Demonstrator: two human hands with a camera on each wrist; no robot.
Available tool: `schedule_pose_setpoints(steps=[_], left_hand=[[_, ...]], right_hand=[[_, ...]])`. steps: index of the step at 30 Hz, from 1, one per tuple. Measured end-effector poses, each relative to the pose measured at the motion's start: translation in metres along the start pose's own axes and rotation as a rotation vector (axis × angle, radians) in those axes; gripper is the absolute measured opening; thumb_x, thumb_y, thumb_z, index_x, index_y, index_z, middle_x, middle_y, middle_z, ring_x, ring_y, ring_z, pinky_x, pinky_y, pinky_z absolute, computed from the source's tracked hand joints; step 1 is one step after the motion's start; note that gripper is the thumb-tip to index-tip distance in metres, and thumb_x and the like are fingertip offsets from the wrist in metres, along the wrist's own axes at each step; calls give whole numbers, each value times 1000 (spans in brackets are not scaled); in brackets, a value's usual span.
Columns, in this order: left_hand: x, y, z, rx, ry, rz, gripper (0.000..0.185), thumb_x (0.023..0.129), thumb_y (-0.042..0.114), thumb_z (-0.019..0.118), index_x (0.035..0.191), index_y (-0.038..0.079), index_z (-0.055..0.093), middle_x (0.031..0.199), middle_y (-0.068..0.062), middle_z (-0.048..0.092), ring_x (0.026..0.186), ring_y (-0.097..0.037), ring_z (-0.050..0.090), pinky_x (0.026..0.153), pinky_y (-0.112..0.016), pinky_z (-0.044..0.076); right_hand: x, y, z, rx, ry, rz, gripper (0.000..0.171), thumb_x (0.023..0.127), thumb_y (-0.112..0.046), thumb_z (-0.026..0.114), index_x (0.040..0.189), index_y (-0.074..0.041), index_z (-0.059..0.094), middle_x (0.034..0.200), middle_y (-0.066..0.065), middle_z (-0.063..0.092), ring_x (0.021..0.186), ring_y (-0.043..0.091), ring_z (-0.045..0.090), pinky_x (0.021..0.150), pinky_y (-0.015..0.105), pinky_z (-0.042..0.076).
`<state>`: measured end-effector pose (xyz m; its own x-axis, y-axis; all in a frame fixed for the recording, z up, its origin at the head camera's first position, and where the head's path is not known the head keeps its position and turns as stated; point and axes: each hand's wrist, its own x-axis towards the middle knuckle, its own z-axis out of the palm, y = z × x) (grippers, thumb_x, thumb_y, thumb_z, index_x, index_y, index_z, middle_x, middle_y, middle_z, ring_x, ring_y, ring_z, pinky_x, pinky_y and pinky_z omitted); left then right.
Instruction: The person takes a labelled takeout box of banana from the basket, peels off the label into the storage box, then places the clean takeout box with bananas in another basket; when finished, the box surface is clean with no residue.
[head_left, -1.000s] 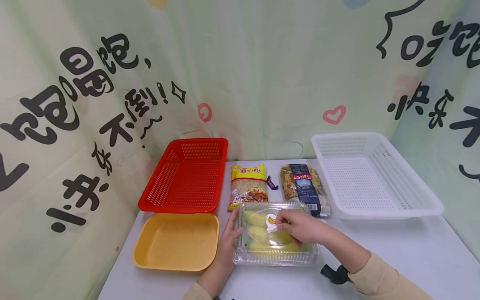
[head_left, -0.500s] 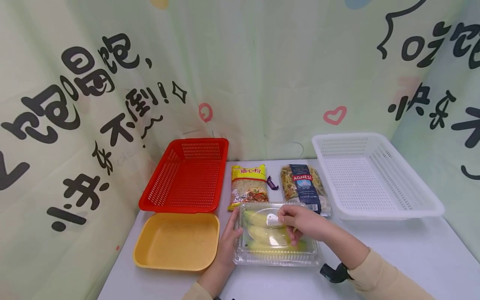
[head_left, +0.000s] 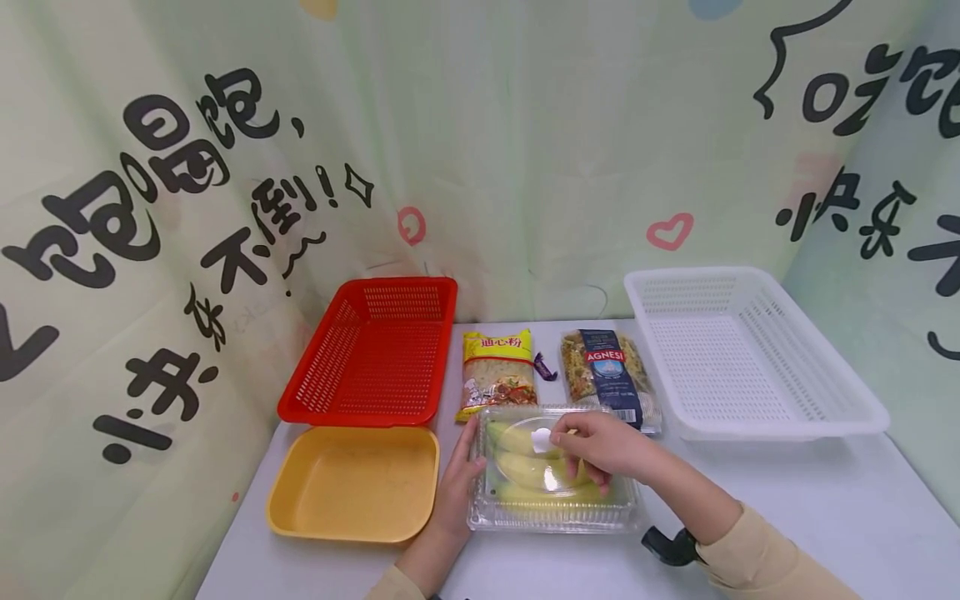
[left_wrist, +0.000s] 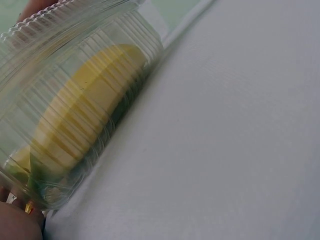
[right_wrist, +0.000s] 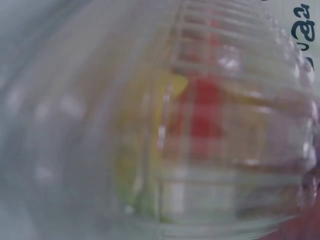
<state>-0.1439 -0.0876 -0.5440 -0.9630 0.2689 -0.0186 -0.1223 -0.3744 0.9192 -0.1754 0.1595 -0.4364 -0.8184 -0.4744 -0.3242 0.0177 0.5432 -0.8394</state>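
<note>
A clear hinged plastic box (head_left: 551,522) with bananas (head_left: 521,468) inside lies at the front middle of the table. On its lid is a white sticker (head_left: 540,441), its printed banana picture now out of sight. My right hand (head_left: 600,446) pinches the sticker's right edge between thumb and forefinger, low over the lid. Along the box's left side rests my left hand (head_left: 453,487), fingers extended against the wall. The left wrist view has the ribbed box wall with a banana (left_wrist: 90,105) behind it. Blurred clear plastic fills most of the right wrist view.
Behind the box lie a yellow-topped pasta bag (head_left: 497,371), a small purple wrapped sweet (head_left: 544,367) and an Agnesi pasta bag (head_left: 609,375). A red basket (head_left: 367,417) and a yellow tub (head_left: 352,533) stand left. A white basket (head_left: 772,427) stands right.
The right hand shifts slightly right, then back left, with the sticker's edge in its fingers. The sticker's banana picture has gone from view, leaving plain white. The left hand stays put.
</note>
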Motion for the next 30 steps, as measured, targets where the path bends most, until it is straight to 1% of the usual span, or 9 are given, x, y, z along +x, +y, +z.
schedule_pose_setpoints(steps=[3, 6, 11, 14, 16, 19, 24, 26, 30], left_hand=[[0, 0, 0, 6, 1, -2, 69, 97, 16, 38, 160, 28, 12, 168, 1, 4, 153, -20, 2, 110, -11, 24], [0, 0, 0, 7, -5, 0, 69, 97, 15, 37, 160, 28, 12, 168, 1, 4, 153, -20, 2, 109, -10, 24], [0, -1, 0, -4, -14, 8, 69, 97, 13, 36, 160, 27, 11, 168, 0, 5, 153, -20, 3, 109, -10, 26], [0, 0, 0, -1, -12, 5, 69, 97, 14, 36, 160, 27, 11, 168, 0, 5, 153, -20, 3, 109, -10, 26], [0, 0, 0, 3, -9, 2, 69, 97, 15, 37, 160, 28, 11, 168, 0, 4, 153, -21, 2, 109, -10, 26], [0, 0, 0, 3, -6, -3, 69, 97, 15, 37, 160, 28, 11, 168, 0, 4, 153, -21, 2, 109, -10, 26], [0, -1, 0, -8, -13, 3, 69, 98, 15, 37, 160, 27, 10, 168, -2, 3, 153, -22, 3, 109, -10, 27], [0, -1, 0, -12, -15, 4, 69, 97, 14, 36, 160, 27, 9, 168, -2, 3, 153, -22, 3, 109, -10, 27], [0, 0, 0, -19, -12, 0, 70, 97, 14, 37, 160, 26, 9, 168, -2, 4, 153, -22, 4, 109, -10, 28]], right_hand=[[0, 0, 0, 11, -1, 6, 25, 100, -35, 56, 106, -13, 65, 75, 9, 69, 40, 14, 48, 42, 33, 51], [1, 3, -2, 32, -28, -2, 24, 100, -33, 57, 108, -12, 66, 82, 11, 70, 43, 15, 51, 44, 33, 52], [1, 3, -7, 81, -93, -10, 22, 97, -20, 59, 115, -7, 64, 92, 13, 71, 49, 14, 54, 49, 33, 56], [0, 2, -7, 74, -93, -11, 23, 94, -13, 61, 115, -6, 64, 88, 14, 69, 50, 15, 55, 50, 35, 57], [1, 2, -6, 47, -72, -9, 20, 93, -12, 62, 113, -7, 64, 84, 13, 67, 49, 15, 55, 50, 36, 57], [3, 1, -3, -8, -34, 2, 15, 93, -13, 64, 107, -8, 65, 78, 12, 64, 46, 15, 53, 49, 38, 57], [3, -2, 0, -71, 18, 16, 9, 94, -19, 65, 98, -11, 65, 75, 10, 63, 43, 14, 51, 48, 39, 56], [3, -3, 0, -68, 22, 18, 8, 96, -20, 63, 98, -13, 63, 75, 9, 63, 43, 14, 50, 47, 37, 55], [3, -2, 0, -25, 3, 4, 7, 100, -20, 57, 100, -13, 59, 73, 7, 63, 44, 14, 49, 45, 32, 54]])
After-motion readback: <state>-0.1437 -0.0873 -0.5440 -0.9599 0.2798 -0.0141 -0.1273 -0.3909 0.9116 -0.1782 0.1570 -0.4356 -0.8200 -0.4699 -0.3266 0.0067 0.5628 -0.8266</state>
